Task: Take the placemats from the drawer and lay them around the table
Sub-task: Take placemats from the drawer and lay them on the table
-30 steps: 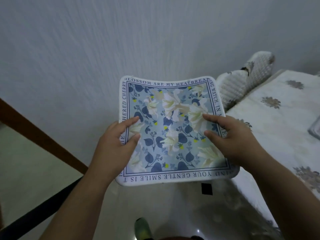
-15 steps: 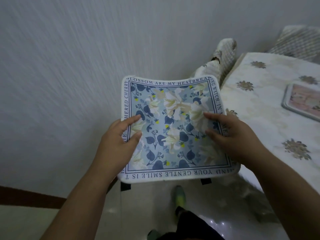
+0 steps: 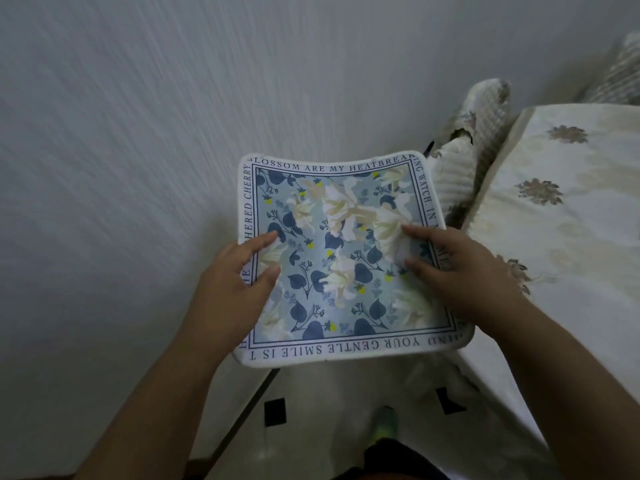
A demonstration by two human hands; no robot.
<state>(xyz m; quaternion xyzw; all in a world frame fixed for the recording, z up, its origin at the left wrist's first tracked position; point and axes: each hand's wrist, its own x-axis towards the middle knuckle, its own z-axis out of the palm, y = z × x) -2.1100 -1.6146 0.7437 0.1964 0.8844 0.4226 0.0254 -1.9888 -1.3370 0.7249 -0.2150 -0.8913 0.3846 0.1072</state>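
Dim light. Textured pale wall (image 3: pixel 173 133) fills 9 to 12 o'clock. Glossy tiled floor (image 3: pixel 329 403) at 6. Floral tablecloth (image 3: pixel 561 216) at 3, cushioned chair (image 3: pixel 467 147) at 1.

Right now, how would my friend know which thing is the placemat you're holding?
Find the table with the cream flowered cloth on the right. Just left of its edge, held up in front of the pale wall, is the placemat, gripped by the left hand and right hand. It is the only blue thing: square, white flowers, dark leaves, words round its border.
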